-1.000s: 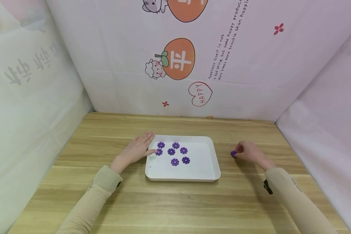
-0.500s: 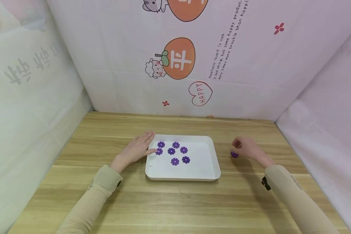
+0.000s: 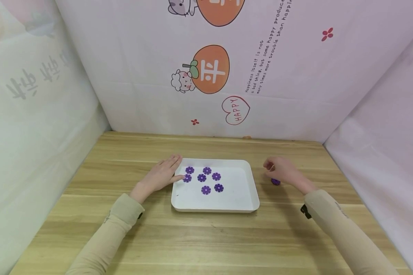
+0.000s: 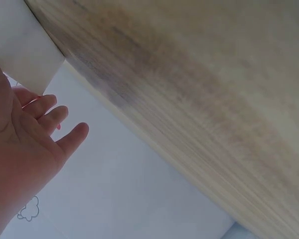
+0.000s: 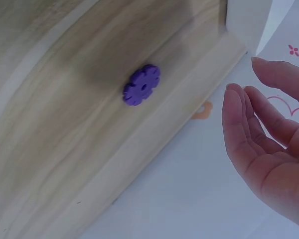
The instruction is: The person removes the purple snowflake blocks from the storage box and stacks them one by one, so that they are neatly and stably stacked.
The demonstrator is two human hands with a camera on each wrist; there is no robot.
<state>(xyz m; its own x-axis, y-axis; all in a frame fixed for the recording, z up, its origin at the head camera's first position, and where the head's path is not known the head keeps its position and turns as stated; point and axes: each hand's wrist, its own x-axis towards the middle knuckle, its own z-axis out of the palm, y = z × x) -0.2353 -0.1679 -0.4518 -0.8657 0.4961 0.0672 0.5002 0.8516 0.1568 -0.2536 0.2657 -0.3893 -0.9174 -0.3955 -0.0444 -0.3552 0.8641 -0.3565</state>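
We see a white printed cloth [image 3: 289, 76] standing behind the far edge, with lighter sheeting at left and right. Wood table [image 3: 206, 244] fills the near half. White tray [image 3: 235, 194] sits on it, roughly mid-table. Beige sleeves [image 3: 104, 229] come in from near left and near right; a black strap [image 3: 305, 211] shows at the right cuff

Left hand [image 3: 158, 176]: fingers straight, lying at the tray's far left corner, thumb reaching over the rim to a disc; we can't tell if the thumb touches it. Right hand [image 3: 282, 170]: right of the tray, over the table, fingers loosely curved, thumb apart from them, nothing pinched; the right wrist view shows us that gap clearly

Seven purple discs [image 3: 201, 178], notched like flowers, lie in the tray, mostly toward the left and middle. We have one more, the loose disc [image 3: 275, 182], on the wood right of the tray, just nearer to us than the right hand, apart from the fingers
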